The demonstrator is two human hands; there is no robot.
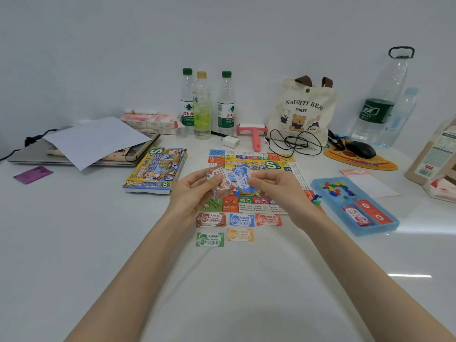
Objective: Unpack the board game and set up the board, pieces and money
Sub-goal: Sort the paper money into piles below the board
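- Holding the money stack point(221, 185) over the board point(247, 157), my left hand point(193, 192) curls round it.
- My right hand point(275, 190) pinches one blue note point(243, 180), I think for the blue pile point(241, 219) just in front of the board.

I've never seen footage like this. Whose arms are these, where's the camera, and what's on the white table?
There is no machine here: a person wears one camera on the head, looking forward and down, so you see their own bare arms. The left hand grips a small stack of paper play-money notes, and the right hand pinches a single blue note beside it. Under the hands lies the colourful unfolded game board. Nearer the person lies sorted money: a brown pile, a blue pile, a red pile, a green pile and an orange pile. Left of the board sits the illustrated game box; right of it, a blue plastic tray holding small coloured pieces.
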